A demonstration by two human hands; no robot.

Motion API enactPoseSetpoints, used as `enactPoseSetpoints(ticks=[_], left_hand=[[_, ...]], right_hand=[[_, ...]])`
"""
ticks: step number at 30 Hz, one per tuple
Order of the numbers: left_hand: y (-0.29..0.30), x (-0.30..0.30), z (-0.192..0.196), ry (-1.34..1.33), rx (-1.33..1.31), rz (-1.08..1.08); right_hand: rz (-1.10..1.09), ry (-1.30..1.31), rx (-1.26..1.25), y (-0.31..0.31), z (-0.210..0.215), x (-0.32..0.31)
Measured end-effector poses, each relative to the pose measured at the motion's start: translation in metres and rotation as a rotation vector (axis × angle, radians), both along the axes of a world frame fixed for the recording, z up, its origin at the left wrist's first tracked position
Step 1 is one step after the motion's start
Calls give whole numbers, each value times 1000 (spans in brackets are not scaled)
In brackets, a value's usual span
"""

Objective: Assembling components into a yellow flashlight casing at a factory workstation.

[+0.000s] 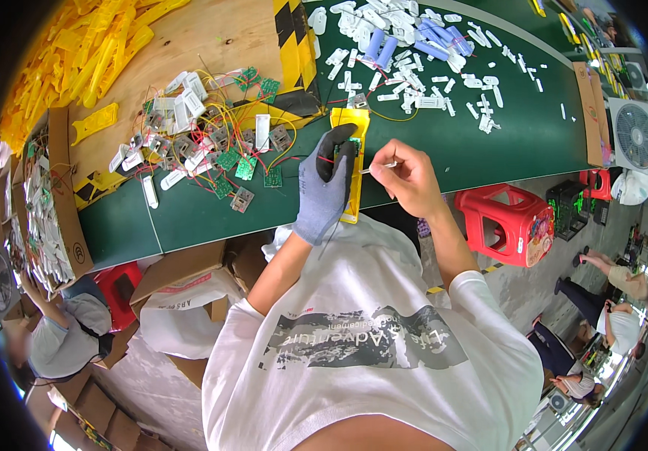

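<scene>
My left hand [321, 192], in a grey-blue glove with dark fingers, is wrapped round a long yellow plastic casing [351, 116] held upright over the table's near edge. Part of a green circuit board [356, 143] shows inside the casing, the rest hidden by my fingers. Just right of the casing, my bare right hand [412, 180] pinches a small pale piece [367, 171], too small to name, against the casing's side. To the left lies a tangle of green boards [246, 167], white plastic parts [262, 132] and grey metal pieces [242, 199], joined by red and yellow wires.
Many yellow casings [87, 52] are heaped at the far left on a wooden board [219, 37] edged with striped tape. White plastic parts [369, 26] and purple cylindrical cells [385, 52] lie at the back. A red stool [504, 224] stands at right. Other people are farther off.
</scene>
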State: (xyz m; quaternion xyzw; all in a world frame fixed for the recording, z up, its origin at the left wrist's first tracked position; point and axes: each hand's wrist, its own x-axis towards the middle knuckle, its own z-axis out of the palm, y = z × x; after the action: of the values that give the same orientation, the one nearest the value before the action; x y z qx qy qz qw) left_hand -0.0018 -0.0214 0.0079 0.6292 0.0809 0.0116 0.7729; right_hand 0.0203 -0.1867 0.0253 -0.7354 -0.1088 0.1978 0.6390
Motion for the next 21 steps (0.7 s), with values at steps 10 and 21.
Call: enactPoseSetpoints(ticks=[10, 21], left_hand=[[-4, -7, -7, -18, 151, 13], [-11, -7, -9, -76, 149, 155]], right_hand=[[35, 93, 54, -2, -13, 10], [-256, -67, 273, 32, -23, -18]])
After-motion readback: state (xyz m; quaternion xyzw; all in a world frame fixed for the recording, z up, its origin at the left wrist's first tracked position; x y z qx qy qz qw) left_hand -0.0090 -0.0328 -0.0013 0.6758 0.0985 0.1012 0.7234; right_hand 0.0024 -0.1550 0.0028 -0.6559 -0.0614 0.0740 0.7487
